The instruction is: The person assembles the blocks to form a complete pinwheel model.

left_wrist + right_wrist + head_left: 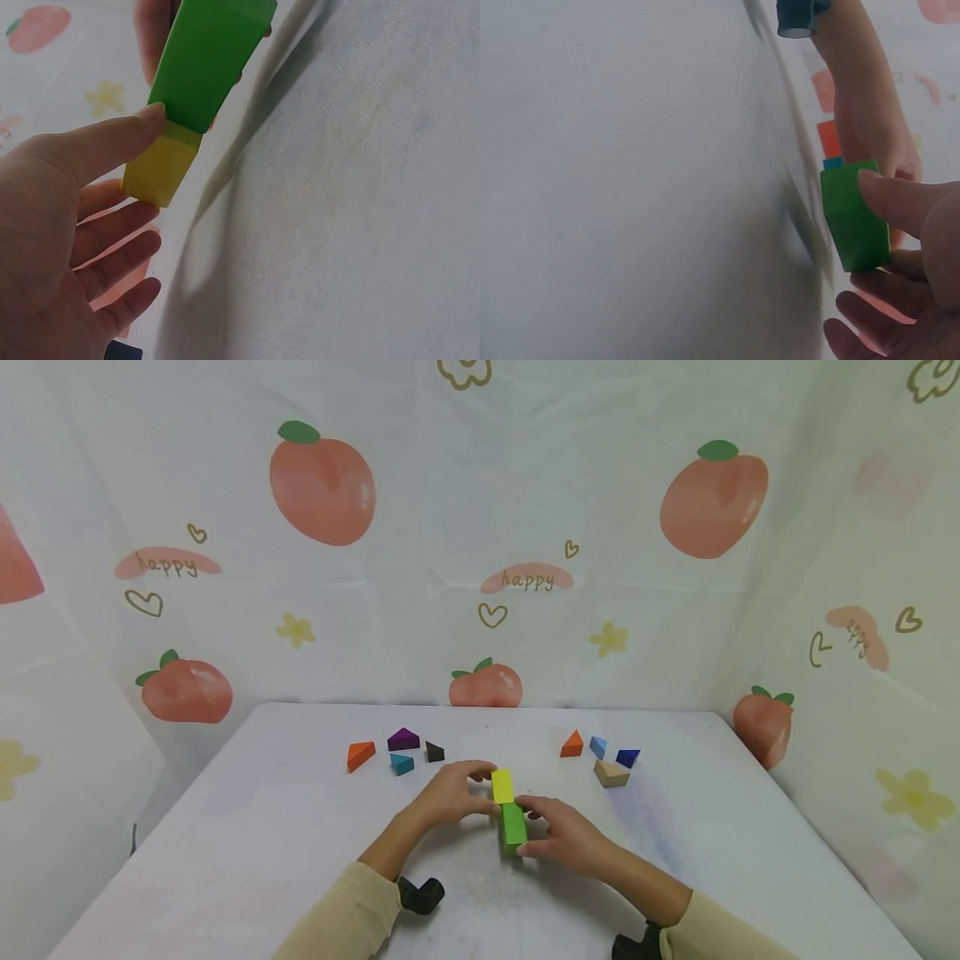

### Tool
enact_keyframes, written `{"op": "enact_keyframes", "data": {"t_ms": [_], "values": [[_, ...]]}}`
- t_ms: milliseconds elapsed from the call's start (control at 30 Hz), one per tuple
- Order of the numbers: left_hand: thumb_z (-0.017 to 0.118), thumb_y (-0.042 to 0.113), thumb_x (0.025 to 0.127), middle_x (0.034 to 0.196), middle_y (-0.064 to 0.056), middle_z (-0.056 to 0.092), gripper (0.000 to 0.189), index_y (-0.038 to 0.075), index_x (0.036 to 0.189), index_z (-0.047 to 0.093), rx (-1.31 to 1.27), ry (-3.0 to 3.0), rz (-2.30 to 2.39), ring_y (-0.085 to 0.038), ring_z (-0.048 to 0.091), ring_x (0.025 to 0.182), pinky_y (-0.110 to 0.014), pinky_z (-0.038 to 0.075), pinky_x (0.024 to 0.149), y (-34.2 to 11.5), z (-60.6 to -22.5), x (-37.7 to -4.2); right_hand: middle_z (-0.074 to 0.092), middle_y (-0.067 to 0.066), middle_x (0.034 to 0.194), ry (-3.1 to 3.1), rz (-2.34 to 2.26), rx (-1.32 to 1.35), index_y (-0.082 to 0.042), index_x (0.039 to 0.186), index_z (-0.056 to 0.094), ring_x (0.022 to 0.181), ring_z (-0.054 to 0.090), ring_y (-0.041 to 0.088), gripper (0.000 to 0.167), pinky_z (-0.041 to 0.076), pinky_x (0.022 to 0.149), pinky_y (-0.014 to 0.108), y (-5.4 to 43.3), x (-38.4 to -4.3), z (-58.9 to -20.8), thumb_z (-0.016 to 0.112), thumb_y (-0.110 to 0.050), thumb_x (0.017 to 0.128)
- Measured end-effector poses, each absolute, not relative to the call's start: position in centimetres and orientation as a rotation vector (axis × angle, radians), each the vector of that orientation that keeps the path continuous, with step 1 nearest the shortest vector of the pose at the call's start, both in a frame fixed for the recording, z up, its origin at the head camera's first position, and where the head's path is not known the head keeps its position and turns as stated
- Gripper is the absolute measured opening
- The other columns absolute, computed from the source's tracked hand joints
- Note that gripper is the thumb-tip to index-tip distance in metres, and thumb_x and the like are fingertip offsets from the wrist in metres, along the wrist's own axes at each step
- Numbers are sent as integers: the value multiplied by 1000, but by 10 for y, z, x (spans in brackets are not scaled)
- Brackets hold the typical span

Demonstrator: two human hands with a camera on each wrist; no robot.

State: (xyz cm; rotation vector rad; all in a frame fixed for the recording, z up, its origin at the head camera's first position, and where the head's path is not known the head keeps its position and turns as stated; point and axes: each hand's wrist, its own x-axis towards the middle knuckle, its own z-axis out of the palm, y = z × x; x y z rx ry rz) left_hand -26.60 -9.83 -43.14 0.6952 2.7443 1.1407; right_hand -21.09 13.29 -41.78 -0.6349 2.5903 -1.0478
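A yellow block point(502, 786) and a longer green block point(513, 828) are lined up end to end in the middle of the table, the yellow one farther from me. My left hand point(456, 795) pinches the yellow block, and in the left wrist view the thumb lies where yellow meets green. With thumb and fingers at its two sides, my right hand point(567, 837) holds the green block. The right wrist view shows the thumb on an upper edge of the green block and a finger at its lower end, the other fingers spread loosely below.
Left behind the hands lie an orange block point(361, 755), a purple block point(403, 740), a teal block point(402, 765) and a dark block point(435, 752). Right behind are another orange block point(572, 744), a light blue block point(598, 746), a dark blue block point(627, 757) and a tan block point(611, 774).
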Motion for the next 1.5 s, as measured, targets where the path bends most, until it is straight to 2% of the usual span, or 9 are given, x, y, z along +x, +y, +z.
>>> {"op": "enact_keyframes", "data": {"t_ms": [267, 500, 800, 1500], "values": [[82, 40, 78, 117, 4, 63, 63, 15, 131, 60, 692, 2753, 1047, -18, 55, 109, -40, 46, 97, -99, -438, -269, 57, 9, 127, 2594, -1046, -621, -4, 139, 51, 112, 53, 27, 69, 45, 96, 51, 127, -210, -426, 81, -27, 81], [82, 36, 78, 117, 1, 64, 63, 11, 131, 60, 734, 2743, 1009, -18, 55, 108, -40, 45, 97, -100, -440, -271, 57, 8, 127, 2617, -1014, -625, -3, 139, 50, 112, 52, 24, 71, 42, 100, 50, 126, -212, -433, 81, -27, 81], [77, 36, 84, 126, 0, 61, 63, 11, 137, 56, 786, 2637, 1053, -19, 54, 115, -42, 43, 102, -105, -437, -270, 57, 8, 128, 2640, -1034, -530, -6, 142, 48, 112, 52, 25, 76, 44, 98, 52, 122, -203, -431, 83, -26, 78], [74, 34, 87, 125, 2, 62, 55, 15, 136, 58, 769, 2629, 1085, -19, 53, 116, -44, 41, 103, -105, -439, -270, 58, 11, 132, 2709, -970, -463, -7, 145, 43, 121, 52, 33, 79, 42, 99, 55, 113, -194, -428, 82, -25, 79]]}}
